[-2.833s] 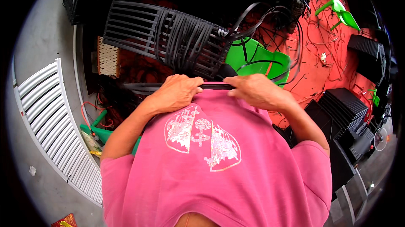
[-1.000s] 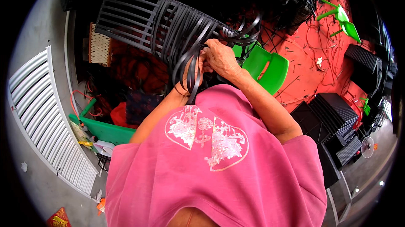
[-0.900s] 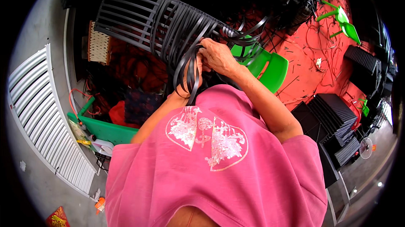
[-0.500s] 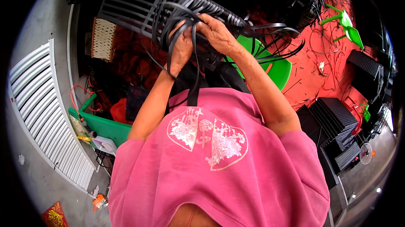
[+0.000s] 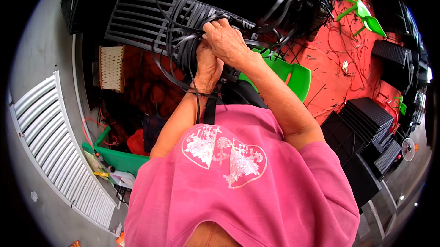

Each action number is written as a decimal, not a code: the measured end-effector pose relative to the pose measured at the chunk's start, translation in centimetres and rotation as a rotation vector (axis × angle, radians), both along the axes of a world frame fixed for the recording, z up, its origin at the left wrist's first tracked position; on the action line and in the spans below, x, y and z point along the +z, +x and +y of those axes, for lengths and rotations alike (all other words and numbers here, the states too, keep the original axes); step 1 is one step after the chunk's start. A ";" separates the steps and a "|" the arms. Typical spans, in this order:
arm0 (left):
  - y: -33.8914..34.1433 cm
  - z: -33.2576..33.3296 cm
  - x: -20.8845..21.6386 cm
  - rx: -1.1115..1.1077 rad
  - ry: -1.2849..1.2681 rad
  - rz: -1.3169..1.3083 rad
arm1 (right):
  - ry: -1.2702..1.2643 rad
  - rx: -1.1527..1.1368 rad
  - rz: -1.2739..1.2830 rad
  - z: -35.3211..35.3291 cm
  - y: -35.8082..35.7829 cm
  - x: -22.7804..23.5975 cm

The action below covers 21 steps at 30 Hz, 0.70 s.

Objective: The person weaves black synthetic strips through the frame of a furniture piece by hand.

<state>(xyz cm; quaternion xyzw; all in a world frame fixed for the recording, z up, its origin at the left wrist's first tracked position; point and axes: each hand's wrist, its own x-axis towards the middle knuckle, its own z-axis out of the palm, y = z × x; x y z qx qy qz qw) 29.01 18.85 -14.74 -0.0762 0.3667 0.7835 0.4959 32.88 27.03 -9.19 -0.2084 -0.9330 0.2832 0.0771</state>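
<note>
A black slatted frame (image 5: 133, 18) lies across in front of me at the top, with many flat black strips (image 5: 185, 23) wrapped and looped over its right part. My right hand (image 5: 229, 41) is closed at the frame's near side, its fingers pinching black strip. Just below and left of it, my left hand (image 5: 208, 66) is closed too, its wrist partly crossed by loose strip. The right hand covers most of the left fingers, so their exact grip is hidden. Loose strip ends hang down over my left forearm.
A green plastic chair (image 5: 295, 82) stands close on the right, another green chair (image 5: 364, 16) farther off on the red floor (image 5: 323, 63). Dark stacked panels (image 5: 366, 121) are at right. To the left are a woven white panel (image 5: 111, 69), a green bin (image 5: 121, 159) and a white slatted panel (image 5: 59, 150).
My hands were apart with a strip loop between them; they have come together, the right now over the left. The view has shifted, so the frame appears lower.
</note>
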 end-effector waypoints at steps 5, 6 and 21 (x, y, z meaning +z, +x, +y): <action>-0.9 2.6 0.5 -0.074 0.190 -0.164 | 0.028 -0.092 0.063 1.3 -0.5 0.0; -0.8 3.0 -0.4 -0.082 0.164 -0.162 | 0.045 -0.092 0.068 1.5 -0.5 -0.3; 0.0 7.9 -4.4 -0.255 -0.520 -0.014 | 0.019 -0.068 0.134 2.1 2.1 0.5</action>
